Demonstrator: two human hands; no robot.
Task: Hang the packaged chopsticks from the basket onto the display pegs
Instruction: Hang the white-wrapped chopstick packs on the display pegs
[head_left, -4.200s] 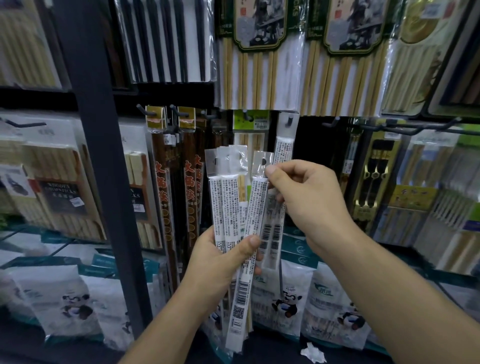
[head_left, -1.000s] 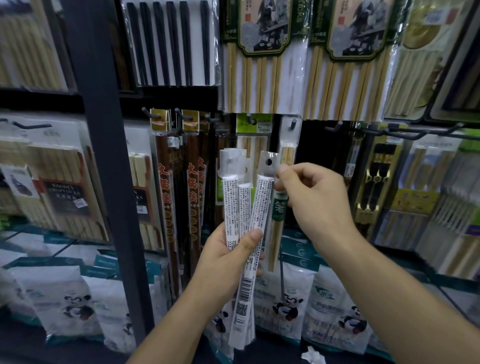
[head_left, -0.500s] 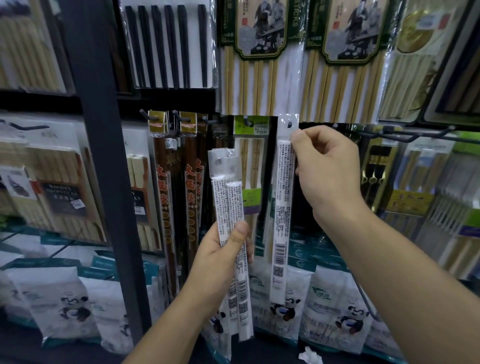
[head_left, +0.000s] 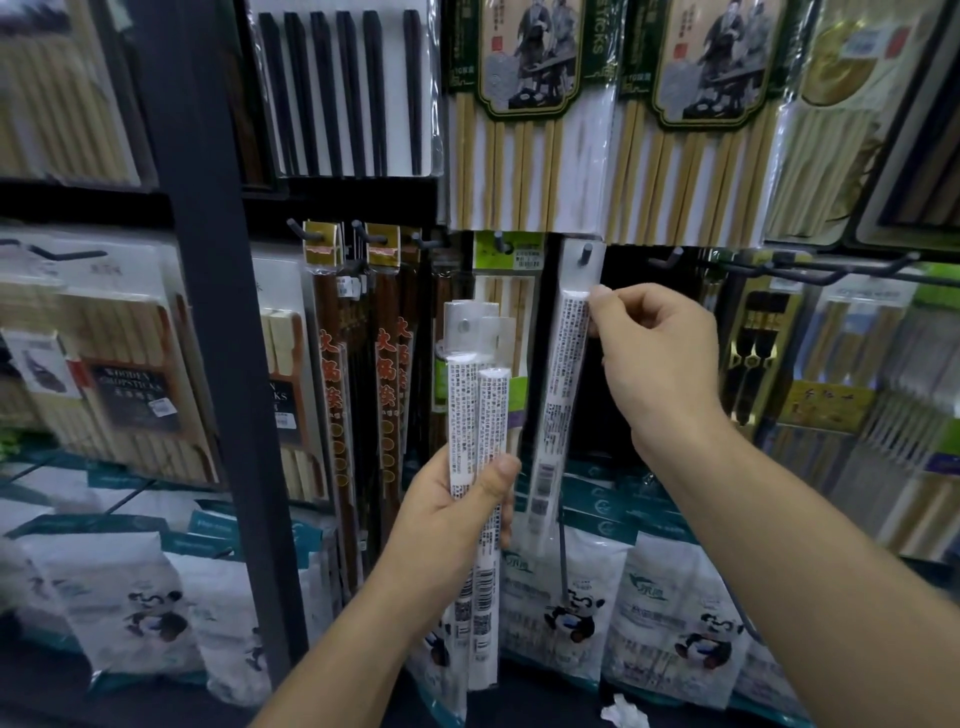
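Crowded display rack (head_left: 208, 312) fills the view with chopstick packs. One narrow pack (head_left: 563, 395) hangs on a peg (head_left: 587, 255) near 12 o'clock, its upper edge pinched by the right hand (head_left: 660, 364). Toward 7 o'clock from it, the left hand (head_left: 447, 512) grips two packs (head_left: 478, 410) upright.

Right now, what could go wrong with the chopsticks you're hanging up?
1. Only the tip of the peg seems to poke through the hanging pack. If the right hand lets go too soon, the pack might slide off.
2. The left hand grips the spare packs with just the thumb across them, so one could slip out and drop.
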